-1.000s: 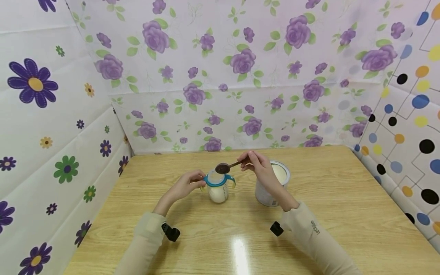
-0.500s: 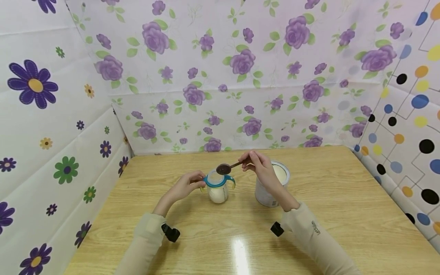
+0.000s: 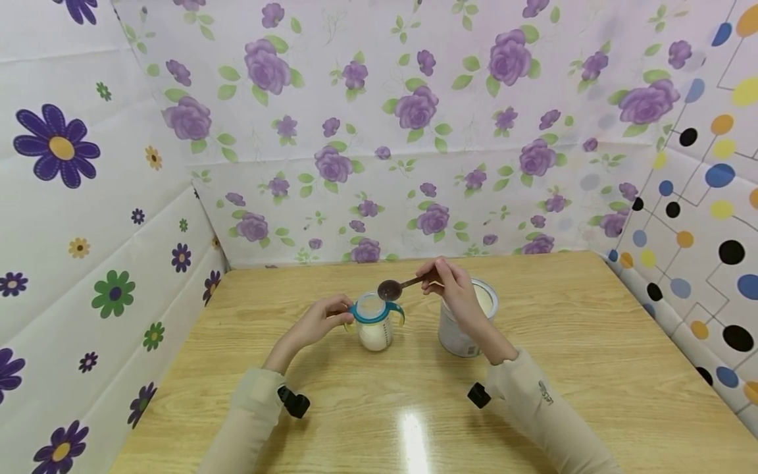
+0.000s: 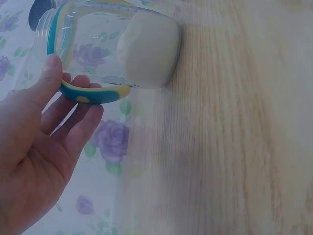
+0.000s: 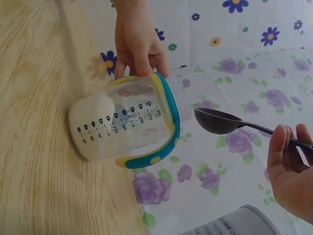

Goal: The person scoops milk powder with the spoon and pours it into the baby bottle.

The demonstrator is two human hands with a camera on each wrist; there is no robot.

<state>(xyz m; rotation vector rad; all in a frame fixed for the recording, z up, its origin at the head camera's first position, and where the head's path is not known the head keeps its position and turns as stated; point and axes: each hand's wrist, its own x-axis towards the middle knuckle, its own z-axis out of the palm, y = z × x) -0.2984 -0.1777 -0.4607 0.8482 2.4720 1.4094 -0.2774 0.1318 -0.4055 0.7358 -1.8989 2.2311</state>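
While white powder already fills the bottom of the clear plastic feeding bottle with teal collar and teal-and-yellow handles, more scooping looks likely to remain, though how many scoops are wanted cannot be told. Nearest in the head view, low centre: two beige sleeves on the pale wood-grain worktop. Just above, centre frame: the left hand, fingers curled around the bottle's left-hand handle, thumb against the collar, steadying it. Stands upright on the worktop, long axis vertical, open mouth up, graduation marks visible in the right wrist view. Over that mouth: the dark brown plastic measuring scoop, bowl apparently emptied, judged as just tipped out. Long axis nearly level, bowl toward frame left, handle running right into the right hand, pinched between thumb and fingertips. Behind that hand, right of centre: the open round silver tin of white powder, upright, just beside the bottle. Farthest: purple-rose patterned sheeting.
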